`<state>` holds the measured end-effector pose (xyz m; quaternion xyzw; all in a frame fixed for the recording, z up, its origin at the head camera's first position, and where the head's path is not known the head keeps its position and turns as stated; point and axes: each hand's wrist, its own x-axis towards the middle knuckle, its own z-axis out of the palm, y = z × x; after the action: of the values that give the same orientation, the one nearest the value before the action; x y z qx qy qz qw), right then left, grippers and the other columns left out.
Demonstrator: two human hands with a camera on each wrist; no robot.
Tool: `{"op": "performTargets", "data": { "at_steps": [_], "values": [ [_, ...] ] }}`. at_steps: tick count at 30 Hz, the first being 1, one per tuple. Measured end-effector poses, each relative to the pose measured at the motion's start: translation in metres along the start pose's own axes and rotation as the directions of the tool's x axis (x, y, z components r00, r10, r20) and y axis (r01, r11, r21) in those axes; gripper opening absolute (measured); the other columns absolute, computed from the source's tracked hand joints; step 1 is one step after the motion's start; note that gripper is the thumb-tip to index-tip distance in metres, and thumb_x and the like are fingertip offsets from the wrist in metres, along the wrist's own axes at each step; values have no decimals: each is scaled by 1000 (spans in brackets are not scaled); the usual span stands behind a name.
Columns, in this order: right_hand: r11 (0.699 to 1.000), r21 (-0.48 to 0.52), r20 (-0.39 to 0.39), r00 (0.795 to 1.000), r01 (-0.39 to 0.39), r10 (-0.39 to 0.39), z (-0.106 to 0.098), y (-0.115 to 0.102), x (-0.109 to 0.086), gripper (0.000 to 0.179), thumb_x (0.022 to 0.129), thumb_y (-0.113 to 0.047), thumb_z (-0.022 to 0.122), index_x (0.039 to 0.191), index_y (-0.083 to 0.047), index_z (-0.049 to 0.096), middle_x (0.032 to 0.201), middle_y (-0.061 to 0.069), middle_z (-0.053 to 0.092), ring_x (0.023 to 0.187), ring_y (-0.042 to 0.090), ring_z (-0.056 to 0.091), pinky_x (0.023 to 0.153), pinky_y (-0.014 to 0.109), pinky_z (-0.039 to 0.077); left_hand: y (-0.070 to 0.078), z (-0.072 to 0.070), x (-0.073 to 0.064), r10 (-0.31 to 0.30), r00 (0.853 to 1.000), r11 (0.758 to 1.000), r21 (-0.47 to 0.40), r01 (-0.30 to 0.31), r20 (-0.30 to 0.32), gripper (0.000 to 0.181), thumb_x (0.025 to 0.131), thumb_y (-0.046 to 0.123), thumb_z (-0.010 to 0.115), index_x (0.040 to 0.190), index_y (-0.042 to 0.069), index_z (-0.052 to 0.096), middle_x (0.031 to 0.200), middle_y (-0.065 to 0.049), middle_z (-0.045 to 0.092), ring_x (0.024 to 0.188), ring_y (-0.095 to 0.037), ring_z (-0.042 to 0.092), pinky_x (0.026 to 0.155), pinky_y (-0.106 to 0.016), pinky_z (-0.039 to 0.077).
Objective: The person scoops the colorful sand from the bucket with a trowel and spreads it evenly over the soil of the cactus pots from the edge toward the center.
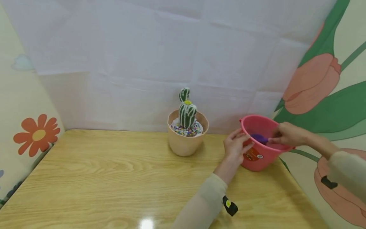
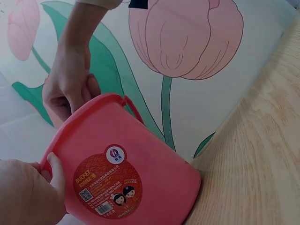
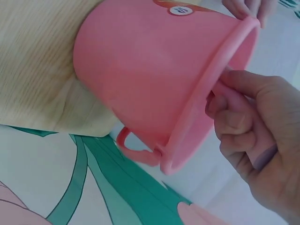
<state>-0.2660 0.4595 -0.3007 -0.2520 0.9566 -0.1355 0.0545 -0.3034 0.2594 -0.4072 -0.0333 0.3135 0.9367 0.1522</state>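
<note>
A pink bucket [image 1: 264,156] with a red printed label [image 2: 108,185] stands near the right end of the table, its mouth tipped a little toward me. My left hand [image 1: 235,146] grips the bucket's left rim, with fingers on both sides of the edge. Reaching over the opposite rim, my right hand [image 1: 288,135] holds a purple scoop [image 1: 258,138] by its handle. In the right wrist view, the fingers of my right hand [image 3: 253,126] curl around that handle at the bucket mouth. The bucket's lower inside is hidden.
A cactus [image 1: 187,114] with colourful beads around it sits in a beige pot [image 1: 184,144] left of the bucket. White sheeting [image 1: 148,63] hangs behind the wooden table [image 1: 114,184]. A flower-painted wall [image 1: 323,92] rises close beside the bucket on the right.
</note>
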Motion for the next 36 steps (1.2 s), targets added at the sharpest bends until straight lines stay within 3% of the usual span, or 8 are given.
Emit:
{"op": "performTargets", "data": {
  "at_steps": [8,15,18,20,25,28,34,36],
  "values": [
    [981,162,58,993,-110,102,-7,9,-18,31,101,-19,67,70,-17,69,51,-11,51,40,1,42,36,21,37,4,0,2,-6,1000,1000,-26,6,1,37,81,-17,72,115,-1,72,98,-18,69,80,-24,71,73,-43,62],
    [895,361,135,964,-262,228,-9,11,-27,38,104,-25,62,72,-4,64,51,11,46,41,7,36,36,23,33,9,-2,2,-40,999,999,-23,40,16,40,81,-16,72,118,-1,72,111,-26,68,85,-27,71,74,-43,62],
    [859,405,162,949,-313,269,-9,11,-29,41,104,-27,61,73,0,62,52,11,44,43,10,35,38,23,33,11,-3,1,-63,997,998,-23,64,38,41,82,-17,71,120,-2,70,108,-23,68,88,-28,71,76,-43,62],
    [820,450,190,935,-354,299,-8,11,-31,44,105,-27,59,75,4,61,53,7,44,44,10,35,39,24,32,12,-3,1,-75,996,997,-14,76,51,40,83,-17,71,120,-2,70,105,-21,67,90,-29,70,76,-44,61],
    [689,592,260,908,-418,327,-5,13,-34,48,109,-25,52,83,15,61,59,2,50,46,9,36,42,26,26,8,-5,0,-82,994,997,16,82,68,40,83,-16,71,120,0,69,104,-19,66,91,-32,71,75,-43,62],
    [621,647,276,895,-442,350,-5,15,-35,47,109,-26,51,91,14,66,63,1,55,48,6,38,45,22,30,5,-4,0,-77,995,997,27,75,70,43,82,-16,73,122,0,68,105,-19,66,90,-32,71,74,-42,62],
    [446,770,284,871,-456,401,-4,17,-40,39,109,-24,51,114,9,72,73,3,68,49,1,47,47,14,39,4,-3,-3,-80,995,996,42,77,67,45,83,-15,72,124,2,66,105,-18,67,90,-32,71,74,-41,62],
    [416,790,281,870,-449,405,-2,19,-42,39,109,-25,51,111,7,73,72,2,68,47,2,45,46,14,38,4,-3,-5,-83,994,995,53,79,66,44,83,-13,72,124,4,66,106,-17,67,91,-31,71,74,-41,62]
  ]
}}
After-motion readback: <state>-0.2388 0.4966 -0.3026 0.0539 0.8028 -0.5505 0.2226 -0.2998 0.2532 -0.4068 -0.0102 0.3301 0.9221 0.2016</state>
